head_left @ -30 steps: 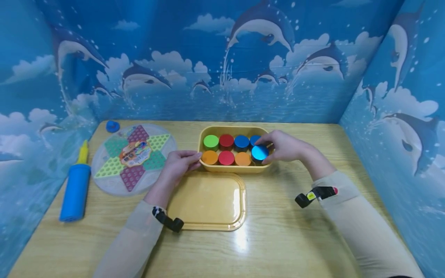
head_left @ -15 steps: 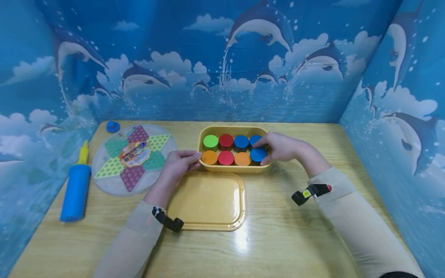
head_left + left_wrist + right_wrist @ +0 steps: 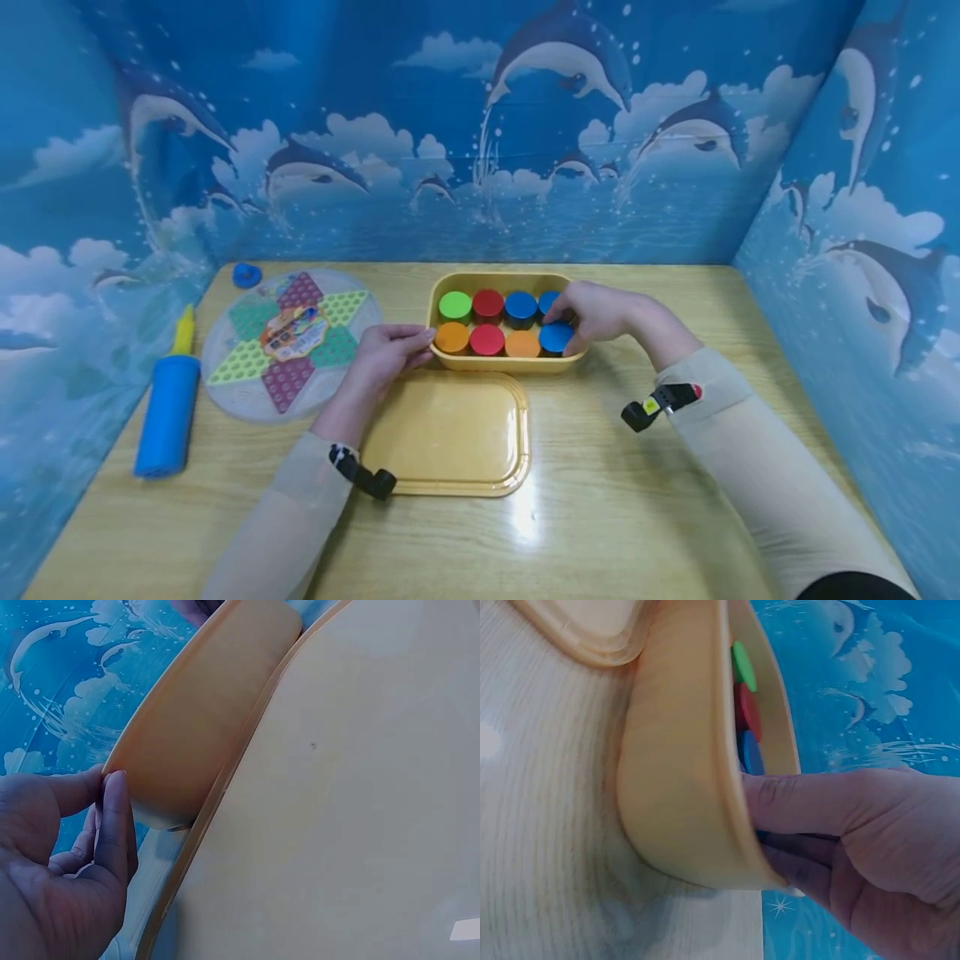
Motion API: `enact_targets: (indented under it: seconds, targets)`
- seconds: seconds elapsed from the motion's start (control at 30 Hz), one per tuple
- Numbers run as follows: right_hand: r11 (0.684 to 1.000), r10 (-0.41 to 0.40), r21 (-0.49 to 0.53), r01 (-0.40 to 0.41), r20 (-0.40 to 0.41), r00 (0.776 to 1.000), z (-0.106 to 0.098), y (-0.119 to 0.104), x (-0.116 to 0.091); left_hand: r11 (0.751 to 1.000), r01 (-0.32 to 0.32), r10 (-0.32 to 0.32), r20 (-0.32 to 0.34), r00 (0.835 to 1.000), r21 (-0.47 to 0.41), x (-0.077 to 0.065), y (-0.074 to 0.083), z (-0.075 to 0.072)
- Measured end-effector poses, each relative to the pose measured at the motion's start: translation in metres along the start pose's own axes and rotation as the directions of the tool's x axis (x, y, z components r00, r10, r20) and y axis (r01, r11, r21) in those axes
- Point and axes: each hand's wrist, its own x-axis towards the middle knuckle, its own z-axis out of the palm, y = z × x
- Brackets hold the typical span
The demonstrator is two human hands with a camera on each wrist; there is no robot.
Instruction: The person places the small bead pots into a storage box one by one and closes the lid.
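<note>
A yellow plastic box (image 3: 510, 364) stands at the table's back centre, holding two rows of short round pieces with coloured tops. My left hand (image 3: 390, 357) pinches the rim at its left end, thumb and fingertips on the edge in the left wrist view. Inside the right end, my right hand (image 3: 600, 315) grips a blue round piece (image 3: 556, 336) in the front row; the box wall hides its fingertips in the right wrist view. The rest of the front row is an orange piece (image 3: 452, 337), a red piece (image 3: 487, 339) and a light orange piece (image 3: 522, 343).
In front of the box lies a flat yellow lid (image 3: 446, 437), under the left wrist. To the left are a round game board (image 3: 296, 337) with a star pattern, a blue hand pump (image 3: 168, 417) with a yellow nozzle, and a small blue object (image 3: 246, 275). Dolphin-printed curtains (image 3: 465, 150) surround the table.
My right hand has moved slightly left and lowered the blue round piece into the box's front right corner, level with its neighbours. The left hand keeps its place on the rim.
</note>
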Motion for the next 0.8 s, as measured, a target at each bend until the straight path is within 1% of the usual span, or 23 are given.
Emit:
enact_targets:
  seconds: [0.17,0.37,0.6,0.67,0.8]
  targets:
    - [1.000,0.012,-0.005,-0.012,0.000,1.000,0.0022,0.0024,0.0014,1.000,-0.001,0.001,0.003,1.000,0.004,0.0016,-0.0010,0.0023]
    - [1.000,0.013,0.025,-0.013,-0.009,1.000,0.0046,0.0013,0.0015,1.000,0.006,-0.006,-0.009,1.000,0.008,0.0010,0.0004,0.0019]
    - [0.999,-0.001,0.045,0.002,-0.025,1.000,0.0064,0.0011,-0.0014,1.000,0.016,-0.016,-0.005,1.000,0.015,0.0003,0.0007,0.0016]
    - [0.998,0.003,0.065,-0.001,-0.033,0.999,0.0069,0.0012,-0.0027,1.000,0.014,-0.014,-0.003,1.000,0.017,0.0006,0.0006,0.0016]
    - [0.996,-0.023,0.089,0.030,-0.080,0.997,0.0069,-0.0004,-0.0073,1.000,0.000,0.000,0.001,1.000,0.018,0.0005,0.0007,0.0010]
